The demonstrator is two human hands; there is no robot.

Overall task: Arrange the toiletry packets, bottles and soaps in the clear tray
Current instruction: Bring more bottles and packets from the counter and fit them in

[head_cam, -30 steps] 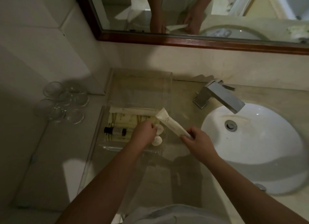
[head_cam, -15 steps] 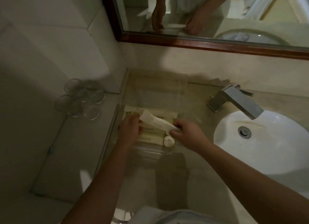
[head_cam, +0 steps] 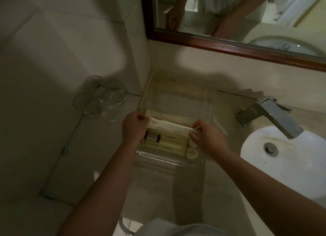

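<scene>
A long white toiletry packet (head_cam: 169, 125) lies level across the clear tray (head_cam: 208, 101). My left hand (head_cam: 134, 128) pinches its left end and my right hand (head_cam: 205, 137) pinches its right end. Behind it lies another pale yellow packet (head_cam: 174, 117). In front of it rest a small dark-capped bottle (head_cam: 152, 136), two pale yellow packets (head_cam: 169, 144) and two round white soaps (head_cam: 192, 153) at the tray's right front. My hands hide the packet's tips.
The tray sits on a beige counter (head_cam: 229, 174) against the wall. Several clear glasses (head_cam: 98, 100) stand on a ledge to the left. A chrome faucet (head_cam: 269, 119) and white sink (head_cam: 285, 158) lie to the right, a framed mirror (head_cam: 229, 45) above.
The packet has gone from tilted, held above the tray, to level and low across it. My left hand moved off the tray's contents onto the packet's left end. The camera view shifted leftwards.
</scene>
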